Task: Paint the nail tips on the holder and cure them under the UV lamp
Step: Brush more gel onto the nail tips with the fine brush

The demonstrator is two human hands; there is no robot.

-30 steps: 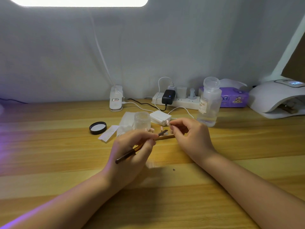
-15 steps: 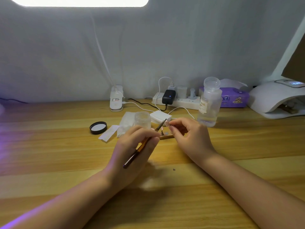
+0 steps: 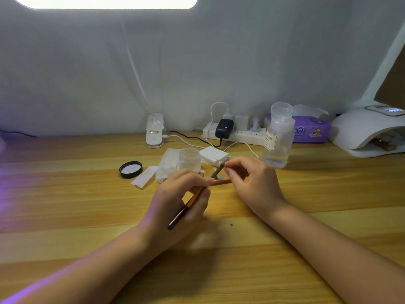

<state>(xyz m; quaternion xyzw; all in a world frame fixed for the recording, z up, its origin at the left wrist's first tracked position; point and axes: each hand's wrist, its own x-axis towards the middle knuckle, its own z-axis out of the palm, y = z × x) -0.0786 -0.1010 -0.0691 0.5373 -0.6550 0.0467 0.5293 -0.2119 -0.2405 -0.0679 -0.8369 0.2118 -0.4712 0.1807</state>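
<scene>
On the wooden desk, a black jar lid lay at left, near an open clear jar. At centre, the left hand gripped a brown-handled brush, its tip raised to a nail tip pinched by the right hand above the wooden holder. Farther right stood a pump bottle whose label read "NAIL", then the white UV lamp. A grey cloth backdrop hung behind.
</scene>
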